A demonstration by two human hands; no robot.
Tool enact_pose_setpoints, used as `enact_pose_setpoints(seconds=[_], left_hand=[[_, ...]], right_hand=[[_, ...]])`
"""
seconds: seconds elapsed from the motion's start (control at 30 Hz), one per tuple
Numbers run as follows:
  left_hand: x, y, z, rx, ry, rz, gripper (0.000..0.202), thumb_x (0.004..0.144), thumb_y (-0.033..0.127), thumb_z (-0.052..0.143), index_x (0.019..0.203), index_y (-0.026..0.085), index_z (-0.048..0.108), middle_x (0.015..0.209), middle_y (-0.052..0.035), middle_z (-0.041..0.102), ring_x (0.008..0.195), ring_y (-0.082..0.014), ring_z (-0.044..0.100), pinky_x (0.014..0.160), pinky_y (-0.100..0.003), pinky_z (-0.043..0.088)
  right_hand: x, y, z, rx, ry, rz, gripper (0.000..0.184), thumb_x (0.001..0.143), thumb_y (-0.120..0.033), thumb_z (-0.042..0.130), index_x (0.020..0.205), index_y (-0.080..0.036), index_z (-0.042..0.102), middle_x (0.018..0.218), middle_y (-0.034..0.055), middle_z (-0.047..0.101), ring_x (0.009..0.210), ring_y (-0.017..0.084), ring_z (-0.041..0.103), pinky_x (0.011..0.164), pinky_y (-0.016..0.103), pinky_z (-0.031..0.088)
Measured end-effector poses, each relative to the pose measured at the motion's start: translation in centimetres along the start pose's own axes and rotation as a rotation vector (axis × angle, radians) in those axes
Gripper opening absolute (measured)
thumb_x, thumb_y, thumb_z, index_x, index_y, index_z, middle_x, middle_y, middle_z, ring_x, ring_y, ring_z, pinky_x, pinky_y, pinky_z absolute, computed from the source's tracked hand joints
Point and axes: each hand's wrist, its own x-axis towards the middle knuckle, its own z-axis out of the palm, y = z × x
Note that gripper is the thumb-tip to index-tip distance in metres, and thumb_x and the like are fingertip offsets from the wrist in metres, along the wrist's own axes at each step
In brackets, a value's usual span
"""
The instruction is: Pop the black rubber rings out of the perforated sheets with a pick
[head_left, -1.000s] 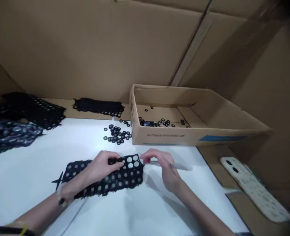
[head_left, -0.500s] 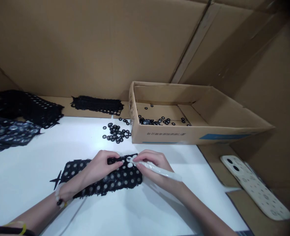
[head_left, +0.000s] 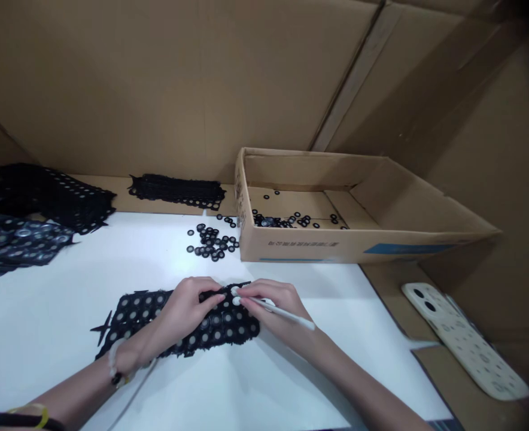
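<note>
Cardboard-lined walls (head_left: 157,78) enclose a white work surface (head_left: 44,317), where a black perforated strip (head_left: 242,326) is laid crosswise before the person, its long axis running left to right. The strip is held down by the left hand (head_left: 186,308), fingers curled over it – the nearer hand, resting on its middle. A slim white pen (head_left: 289,315) is pinched in the right hand (head_left: 276,302), whose fingertips (head_left: 242,298) meet the strip's upper right corner. Loose black rings (head_left: 210,244) are heaped beyond, beside an open carton (head_left: 300,251); stacked strips (head_left: 49,197) are piled at left.
</note>
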Motion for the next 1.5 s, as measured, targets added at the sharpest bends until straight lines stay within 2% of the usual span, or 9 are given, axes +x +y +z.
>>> enact_pose_setpoints(seconds=[0.33,0.57,0.8,0.87,1.0,1.2,1.33,1.43,1.5], left_hand=[[-0.2,-0.4,0.6,0.122,0.052,0.110,0.020,0.090,0.026,0.054,0.077,0.019,0.069,0.075,0.0000,0.069,0.070,-0.0149,0.061,0.073,-0.025,0.043],[0.0,-0.4,0.3,-0.001,0.151,0.049,0.015,0.086,0.029,0.059,0.081,0.018,0.068,0.087,-0.0025,0.070,0.081,-0.0172,0.063,0.076,-0.025,0.048],[-0.2,-0.2,0.8,-0.032,0.193,0.082,0.017,0.086,0.029,0.060,0.075,0.018,0.066,0.079,-0.0028,0.064,0.076,-0.0168,0.059,0.075,-0.029,0.042],[-0.3,-0.1,0.9,-0.047,0.221,0.107,0.016,0.085,0.029,0.062,0.075,0.018,0.066,0.078,-0.0023,0.063,0.077,-0.0168,0.057,0.078,-0.030,0.040],[-0.2,0.1,0.5,-0.092,0.125,0.123,0.018,0.086,0.032,0.060,0.075,0.019,0.067,0.076,-0.0017,0.060,0.079,-0.0174,0.050,0.080,-0.031,0.038],[0.1,0.4,-0.4,-0.280,-0.089,0.050,0.020,0.086,0.035,0.057,0.088,0.018,0.066,0.091,-0.0031,0.064,0.093,-0.0188,0.055,0.089,-0.029,0.042],[0.3,0.9,-0.7,-0.325,-0.106,-0.136,0.023,0.087,0.036,0.053,0.094,0.019,0.067,0.097,-0.0026,0.069,0.097,-0.0205,0.060,0.094,-0.032,0.043],[0.4,1.0,-0.6,-0.315,-0.075,-0.185,0.025,0.083,0.038,0.057,0.095,0.018,0.067,0.100,-0.0037,0.070,0.098,-0.0218,0.061,0.094,-0.033,0.044],[0.4,0.9,-0.5,-0.293,-0.057,-0.180,0.025,0.082,0.039,0.058,0.091,0.018,0.067,0.098,-0.0042,0.071,0.095,-0.0218,0.061,0.091,-0.033,0.045]], right_hand=[[-0.9,1.0,2.0,-0.068,0.071,-0.116,0.016,0.090,-0.018,0.057,0.098,-0.021,0.069,0.091,0.0038,0.071,0.083,0.015,0.067,0.079,0.025,0.053],[-0.2,0.4,2.0,-0.087,0.141,-0.214,0.013,0.086,-0.021,0.062,0.097,-0.019,0.070,0.091,0.0075,0.070,0.082,0.018,0.067,0.076,0.030,0.056],[-0.3,0.7,2.9,-0.207,0.244,-0.257,0.016,0.089,-0.012,0.052,0.095,-0.020,0.065,0.109,0.0114,0.066,0.096,0.022,0.062,0.083,0.038,0.053],[-0.3,0.6,3.0,-0.199,0.239,-0.270,0.016,0.089,-0.010,0.051,0.094,-0.019,0.063,0.103,0.0108,0.068,0.099,0.022,0.062,0.084,0.038,0.052],[-0.4,0.2,3.2,-0.174,0.246,-0.222,0.013,0.090,-0.011,0.050,0.090,-0.020,0.060,0.087,0.0075,0.070,0.095,0.021,0.065,0.080,0.035,0.054],[0.1,0.4,2.5,-0.165,0.242,-0.170,0.012,0.089,-0.016,0.052,0.087,-0.020,0.063,0.090,0.0083,0.071,0.088,0.020,0.067,0.080,0.035,0.054],[0.5,0.0,0.3,-0.071,0.182,-0.096,0.015,0.089,-0.022,0.053,0.085,-0.020,0.067,0.100,0.0087,0.070,0.097,0.023,0.064,0.088,0.039,0.051],[0.3,-0.8,-0.9,-0.057,0.206,-0.196,0.027,0.094,-0.019,0.039,0.096,-0.021,0.066,0.113,0.0108,0.065,0.107,0.025,0.058,0.092,0.044,0.047],[0.2,-1.0,-0.8,-0.101,0.168,-0.240,0.029,0.093,-0.017,0.036,0.101,-0.021,0.064,0.109,0.0116,0.063,0.101,0.024,0.059,0.087,0.041,0.049]])
